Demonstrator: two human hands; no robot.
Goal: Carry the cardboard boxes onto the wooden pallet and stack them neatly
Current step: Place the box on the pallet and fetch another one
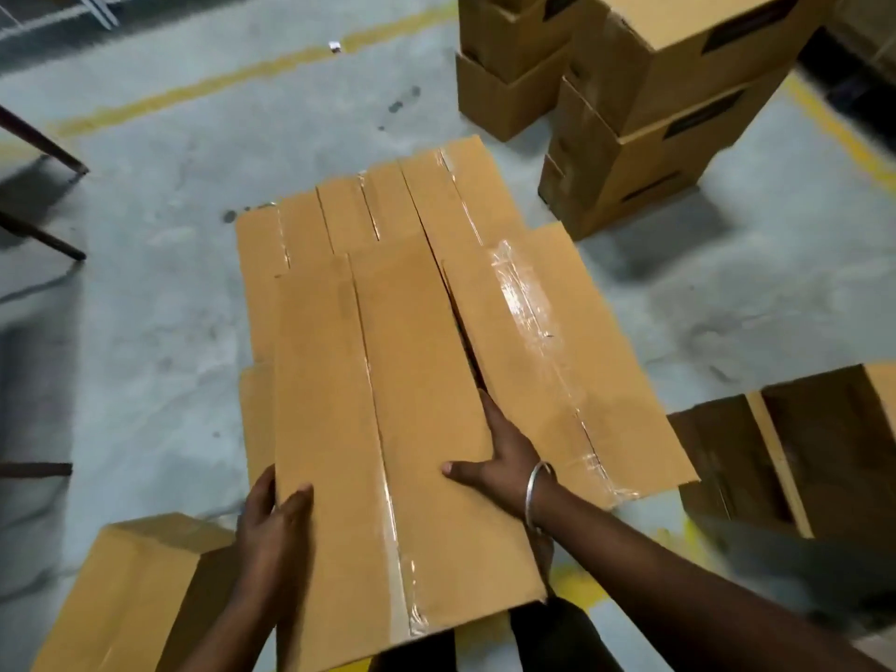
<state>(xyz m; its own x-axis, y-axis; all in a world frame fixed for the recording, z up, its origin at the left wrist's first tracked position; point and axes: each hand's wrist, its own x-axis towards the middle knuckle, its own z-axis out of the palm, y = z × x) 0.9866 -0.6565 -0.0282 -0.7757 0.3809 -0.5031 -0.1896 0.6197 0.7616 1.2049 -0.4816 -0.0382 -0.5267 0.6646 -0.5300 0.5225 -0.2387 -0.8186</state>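
- far to the left of the left grip, two dark metal legs slant across the grey concrete floor.
- below and left of that grip, a closed cardboard box sits at the bottom edge, its top tilted in this wide view.
- the left hand holds the left edge of the carried box: thumb laid on the top face, fingers wrapped down the side.
- the carried box runs long and narrow away from both grips, with a clear taped seam down its near half.
- beyond it, lower down, lie the tops of more boxes side by side, their seams taped; what they rest on is hidden.
- the right hand, with a metal bangle on the wrist, grips the right edge of the carried box: thumb spread flat on top, fingers tucked into the dark gap beside the neighbouring box.
- that neighbouring box touches the carried one along the right grip and bears a wide glossy tape strip.
- up and right of the right grip, two stacks of boxes stand on the floor, near yellow floor lines.
- right of the right grip, an open box shows a dark inside.
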